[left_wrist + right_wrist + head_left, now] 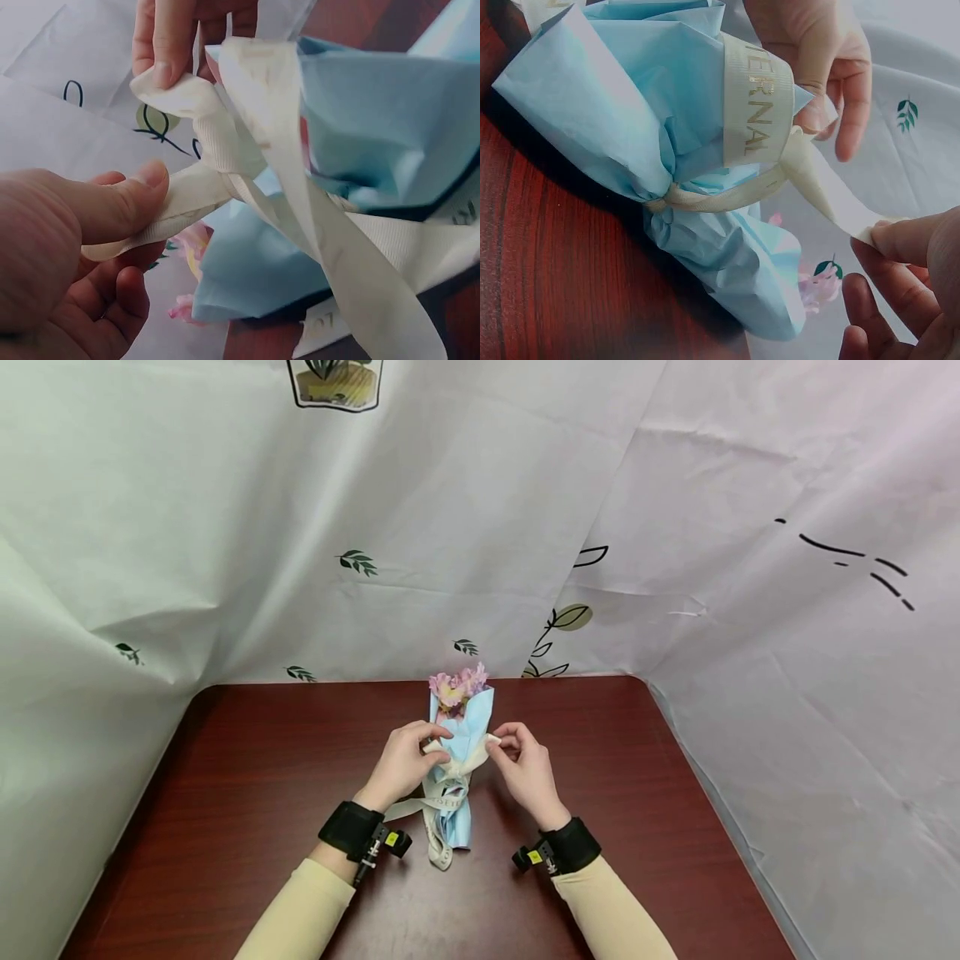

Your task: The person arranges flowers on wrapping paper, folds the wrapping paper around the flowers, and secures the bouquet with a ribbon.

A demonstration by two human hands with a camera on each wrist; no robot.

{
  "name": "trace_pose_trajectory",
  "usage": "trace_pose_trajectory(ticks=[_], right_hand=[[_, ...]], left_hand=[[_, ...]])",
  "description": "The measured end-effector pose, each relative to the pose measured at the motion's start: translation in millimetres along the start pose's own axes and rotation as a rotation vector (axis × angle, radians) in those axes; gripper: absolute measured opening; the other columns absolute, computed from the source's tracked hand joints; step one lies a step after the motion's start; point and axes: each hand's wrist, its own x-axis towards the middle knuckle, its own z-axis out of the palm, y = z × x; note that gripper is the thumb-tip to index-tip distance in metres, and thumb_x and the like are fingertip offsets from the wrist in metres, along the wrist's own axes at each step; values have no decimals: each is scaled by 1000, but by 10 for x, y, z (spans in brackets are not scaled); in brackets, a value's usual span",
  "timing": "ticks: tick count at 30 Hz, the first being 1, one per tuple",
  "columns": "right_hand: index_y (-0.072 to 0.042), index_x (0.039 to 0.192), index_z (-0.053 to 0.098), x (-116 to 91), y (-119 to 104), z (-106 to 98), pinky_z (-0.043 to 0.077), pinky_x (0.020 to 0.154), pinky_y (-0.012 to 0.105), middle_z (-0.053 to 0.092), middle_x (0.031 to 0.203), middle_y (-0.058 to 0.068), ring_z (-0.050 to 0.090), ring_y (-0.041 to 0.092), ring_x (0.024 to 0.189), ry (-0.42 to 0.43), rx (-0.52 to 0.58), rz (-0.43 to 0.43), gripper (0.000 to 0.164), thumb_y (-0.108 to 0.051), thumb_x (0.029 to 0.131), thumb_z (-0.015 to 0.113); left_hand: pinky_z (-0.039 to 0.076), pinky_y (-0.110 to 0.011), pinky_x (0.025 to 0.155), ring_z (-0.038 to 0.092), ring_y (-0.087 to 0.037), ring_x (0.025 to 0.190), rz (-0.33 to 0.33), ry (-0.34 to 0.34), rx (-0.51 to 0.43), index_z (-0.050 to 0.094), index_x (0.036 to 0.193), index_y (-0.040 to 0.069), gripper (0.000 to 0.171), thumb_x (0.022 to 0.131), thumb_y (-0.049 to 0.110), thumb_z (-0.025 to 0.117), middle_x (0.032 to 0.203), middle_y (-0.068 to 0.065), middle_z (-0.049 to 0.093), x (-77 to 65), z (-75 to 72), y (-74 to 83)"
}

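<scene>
A small bouquet of pink flowers [459, 687] wrapped in light blue paper [630, 90] lies on the table, blooms toward the far edge. A cream ribbon [289, 150] with gold lettering goes round its narrowed middle and is knotted or looped at the front. My left hand [405, 762] pinches one loop of the ribbon between thumb and fingers, left of the wrap. On the other side, my right hand [525, 768] pinches the opposite loop with thumb and forefinger. Loose ribbon tails hang toward the wrap's near end.
The dark red-brown table [285, 777] carries the bouquet near its middle. White cloth [465, 527] printed with leaves hangs behind it and along both sides. Black bands with small cameras circle both wrists.
</scene>
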Motion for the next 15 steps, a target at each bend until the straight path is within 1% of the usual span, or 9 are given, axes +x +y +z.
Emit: trace_pose_trajectory(ticks=[3, 7, 10, 15], right_hand=[[-11, 116, 65, -10, -26, 21, 50, 67, 26, 79, 93, -1, 69, 13, 77, -18, 5, -15, 18, -19, 104, 75], [-14, 114, 64, -18, -89, 73, 50, 66, 26, 79, 95, -1, 72, 13, 79, -41, 1, -44, 17, -19, 103, 76], [-16, 112, 64, -22, -120, 111, 50, 65, 26, 79, 94, -3, 73, 11, 81, -38, -10, -50, 16, -19, 102, 77], [-16, 109, 65, -32, -136, 149, 54, 68, 27, 79, 93, -3, 74, 11, 81, -33, -20, -62, 15, -17, 101, 78]], left_hand=[[49, -31, 70, 58, -21, 80, 6, -19, -1, 80, 118, 6, 28, 91, 2, 85, 108, -10, 73, 9, 27, 7], [50, -30, 72, 59, -15, 82, 46, -55, 12, 81, 117, 9, 26, 92, 8, 86, 109, -8, 75, 30, 69, 37], [52, -31, 76, 63, -14, 88, 67, -58, 19, 82, 116, 10, 24, 92, 10, 86, 110, -8, 76, 35, 89, 51], [54, -33, 78, 67, -16, 93, 65, -69, 18, 81, 117, 8, 23, 95, 12, 84, 112, -11, 77, 34, 104, 54]])
